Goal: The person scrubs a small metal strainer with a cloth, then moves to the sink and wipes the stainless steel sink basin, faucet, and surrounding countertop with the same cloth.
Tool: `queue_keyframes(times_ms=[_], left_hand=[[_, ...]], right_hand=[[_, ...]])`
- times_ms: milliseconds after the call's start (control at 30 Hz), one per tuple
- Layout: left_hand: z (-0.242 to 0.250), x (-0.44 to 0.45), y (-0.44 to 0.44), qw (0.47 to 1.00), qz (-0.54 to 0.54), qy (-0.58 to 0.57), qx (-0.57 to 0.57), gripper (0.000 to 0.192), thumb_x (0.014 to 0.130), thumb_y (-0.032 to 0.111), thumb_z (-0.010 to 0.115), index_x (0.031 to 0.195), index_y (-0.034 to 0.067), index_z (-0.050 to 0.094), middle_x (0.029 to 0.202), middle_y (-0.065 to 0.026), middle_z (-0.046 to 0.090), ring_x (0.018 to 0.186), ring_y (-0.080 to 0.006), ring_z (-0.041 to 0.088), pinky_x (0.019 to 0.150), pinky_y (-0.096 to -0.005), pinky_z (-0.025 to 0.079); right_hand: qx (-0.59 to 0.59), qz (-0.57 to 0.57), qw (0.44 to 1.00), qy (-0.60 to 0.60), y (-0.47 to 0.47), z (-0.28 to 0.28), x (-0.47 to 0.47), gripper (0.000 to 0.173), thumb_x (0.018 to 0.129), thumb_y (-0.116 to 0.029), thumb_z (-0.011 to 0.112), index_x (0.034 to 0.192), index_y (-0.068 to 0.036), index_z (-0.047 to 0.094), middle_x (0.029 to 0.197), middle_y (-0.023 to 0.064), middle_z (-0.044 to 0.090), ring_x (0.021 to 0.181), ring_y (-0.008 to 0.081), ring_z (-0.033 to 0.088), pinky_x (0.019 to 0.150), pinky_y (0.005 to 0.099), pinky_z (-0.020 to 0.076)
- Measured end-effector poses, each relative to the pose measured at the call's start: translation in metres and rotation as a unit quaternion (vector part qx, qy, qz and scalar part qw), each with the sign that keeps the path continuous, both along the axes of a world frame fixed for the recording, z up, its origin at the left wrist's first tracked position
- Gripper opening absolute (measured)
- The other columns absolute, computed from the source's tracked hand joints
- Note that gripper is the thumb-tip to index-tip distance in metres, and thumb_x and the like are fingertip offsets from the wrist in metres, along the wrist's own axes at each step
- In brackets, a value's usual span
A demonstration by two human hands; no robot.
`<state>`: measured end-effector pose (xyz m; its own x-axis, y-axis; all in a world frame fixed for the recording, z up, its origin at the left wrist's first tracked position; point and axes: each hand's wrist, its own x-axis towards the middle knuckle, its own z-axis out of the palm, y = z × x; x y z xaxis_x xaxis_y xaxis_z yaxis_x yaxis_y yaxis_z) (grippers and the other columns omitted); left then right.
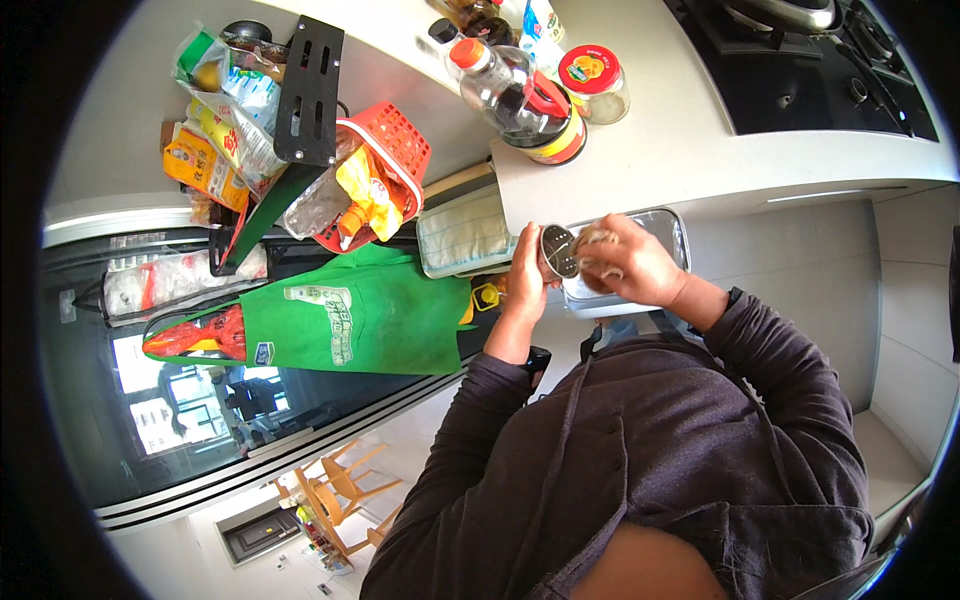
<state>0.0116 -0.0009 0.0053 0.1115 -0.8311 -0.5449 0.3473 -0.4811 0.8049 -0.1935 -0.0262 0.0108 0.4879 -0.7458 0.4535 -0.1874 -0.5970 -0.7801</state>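
My left hand (527, 281) is closed around a round metal strainer cup (556, 250) with holes in its bottom, its mouth tilted towards the camera. Close on its right, my right hand (630, 262) holds a pale, crumpled cloth or similar soft item (598, 244), partly hidden by the fingers; I cannot tell exactly what it is. Below both hands is a bin with a clear liner (679, 232) and a pale rim, near the counter's edge. My forearms partly cover it.
On the white counter (652, 161) stand a dark sauce bottle (536, 105) and a red-lidded glass jar (596, 82); a black gas hob (810, 82) lies beyond. At left are a red plastic basket (394, 142), a black rack (309, 90) and a green bag (397, 322).
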Motion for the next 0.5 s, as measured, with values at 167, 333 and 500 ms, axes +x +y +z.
queue_keyframes(times_ms=[167, 333, 500], left_hand=[[-0.006, -0.003, -0.002, 0.993, -0.048, -0.090, -0.055, 0.029, 0.100, 0.044, 0.047, 0.097, 0.017, 0.057, 0.075, 0.0058, 0.060, 0.054, -0.0057, 0.052, 0.039, -0.0228, 0.032], [-0.008, -0.009, -0.001, 0.989, -0.027, -0.107, -0.094, 0.024, 0.099, 0.034, 0.056, 0.094, 0.011, 0.057, 0.073, 0.0075, 0.046, 0.061, -0.0019, 0.040, 0.053, -0.0186, 0.034], [-0.006, -0.011, -0.001, 0.988, -0.001, -0.064, -0.139, 0.021, 0.100, 0.029, 0.056, 0.097, 0.008, 0.059, 0.080, 0.0060, 0.052, 0.067, -0.0022, 0.046, 0.058, -0.0177, 0.037]], right_hand=[[-0.065, 0.011, 0.978, 0.196, 0.004, 0.000, 0.017, 0.049, 0.072, -0.009, 0.071, 0.119, -0.004, 0.060, 0.121, 0.0176, 0.051, 0.110, 0.0345, 0.053, 0.094, 0.0415, 0.0456], [-0.013, 0.088, 0.958, 0.274, 0.009, -0.002, 0.022, 0.046, 0.075, -0.008, 0.063, 0.122, -0.006, 0.059, 0.123, 0.0153, 0.048, 0.120, 0.0341, 0.045, 0.096, 0.0464, 0.0424], [-0.001, 0.123, 0.986, 0.113, -0.003, 0.002, 0.006, 0.032, 0.071, -0.006, 0.063, 0.102, -0.009, 0.068, 0.114, 0.0135, 0.051, 0.110, 0.0338, 0.048, 0.093, 0.0432, 0.0434]])
